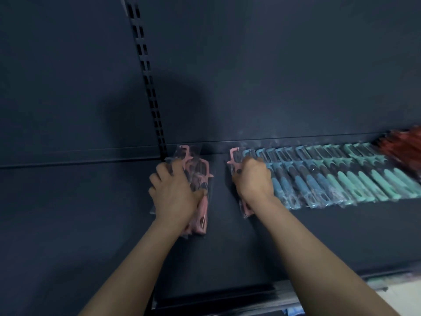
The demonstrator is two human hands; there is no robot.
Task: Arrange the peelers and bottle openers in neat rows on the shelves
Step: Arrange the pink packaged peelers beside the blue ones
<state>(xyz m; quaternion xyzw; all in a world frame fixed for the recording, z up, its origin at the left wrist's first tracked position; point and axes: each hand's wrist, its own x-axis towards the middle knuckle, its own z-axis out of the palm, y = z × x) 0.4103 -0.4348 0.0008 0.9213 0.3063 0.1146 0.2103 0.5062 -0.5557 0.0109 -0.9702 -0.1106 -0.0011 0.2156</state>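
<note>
On the dark shelf [227, 236] lies a row of peelers in clear wrappers: blue ones [293, 179], then teal ones [355, 176], then red ones [405, 144] at the far right. My right hand [254, 179] presses a pink peeler [234, 161] onto the left end of that row, its handle showing below my wrist. My left hand [174, 192] grips a bundle of pink peelers [200, 179] in wrappers, resting on the shelf a short gap to the left of the row.
A slotted upright [145, 71] runs down the dark back panel to the shelf's rear edge. The shelf's front lip [216, 293] is near the bottom, with pale packaging [387, 290] below at the right.
</note>
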